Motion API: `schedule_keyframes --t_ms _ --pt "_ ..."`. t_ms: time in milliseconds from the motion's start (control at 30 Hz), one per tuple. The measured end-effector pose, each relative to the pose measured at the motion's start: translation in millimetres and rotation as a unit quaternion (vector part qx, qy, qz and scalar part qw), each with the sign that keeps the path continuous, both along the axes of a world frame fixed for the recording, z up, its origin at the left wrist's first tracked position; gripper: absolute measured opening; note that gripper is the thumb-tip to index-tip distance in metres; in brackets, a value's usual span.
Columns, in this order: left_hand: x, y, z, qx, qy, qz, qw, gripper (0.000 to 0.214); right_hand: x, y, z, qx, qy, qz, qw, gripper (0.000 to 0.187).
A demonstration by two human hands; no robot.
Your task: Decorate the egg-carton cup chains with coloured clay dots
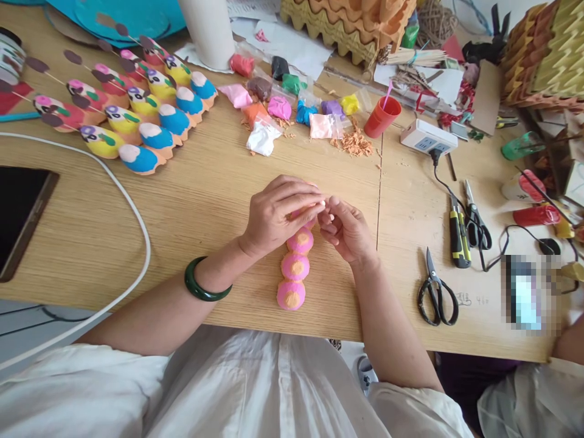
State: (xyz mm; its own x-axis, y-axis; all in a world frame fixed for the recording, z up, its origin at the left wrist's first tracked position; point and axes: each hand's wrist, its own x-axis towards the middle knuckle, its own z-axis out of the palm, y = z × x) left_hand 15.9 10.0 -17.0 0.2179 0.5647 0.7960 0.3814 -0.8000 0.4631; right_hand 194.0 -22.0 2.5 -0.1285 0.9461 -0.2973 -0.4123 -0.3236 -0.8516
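Over the far end of a strip of pink cups (292, 267) with orange centres, my left hand (278, 213) has its thumb and fingertips pressed together. My right hand (347, 228) is pinched close against those fingertips, just right of the strip. Something small and pale seems to show where the fingertips meet, too small to name. The strip lies on the table, pointing away from me; its far end is partly hidden beneath my left hand.
Decorated egg shapes (157, 135) stand in rows at back left. Bags of coloured clay (279, 107), orange shavings (357, 143) and a red cup (382, 115) lie beyond my hands. Scissors (437, 292), a cutter (458, 237) and a power strip (429, 138) are at right; a white cable (137, 225) curves at left.
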Motion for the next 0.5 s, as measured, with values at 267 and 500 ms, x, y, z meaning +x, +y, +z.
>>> schedule_keyframes --t_ms 267,500 --pt "-21 -8 9.3 -0.079 0.024 0.029 0.996 0.014 9 8 -9.7 0.014 -0.056 -0.105 0.993 0.043" --pt "-16 -18 -1.2 -0.018 0.105 0.025 0.994 0.017 5 4 -7.4 0.005 -0.089 -0.090 0.992 0.040"
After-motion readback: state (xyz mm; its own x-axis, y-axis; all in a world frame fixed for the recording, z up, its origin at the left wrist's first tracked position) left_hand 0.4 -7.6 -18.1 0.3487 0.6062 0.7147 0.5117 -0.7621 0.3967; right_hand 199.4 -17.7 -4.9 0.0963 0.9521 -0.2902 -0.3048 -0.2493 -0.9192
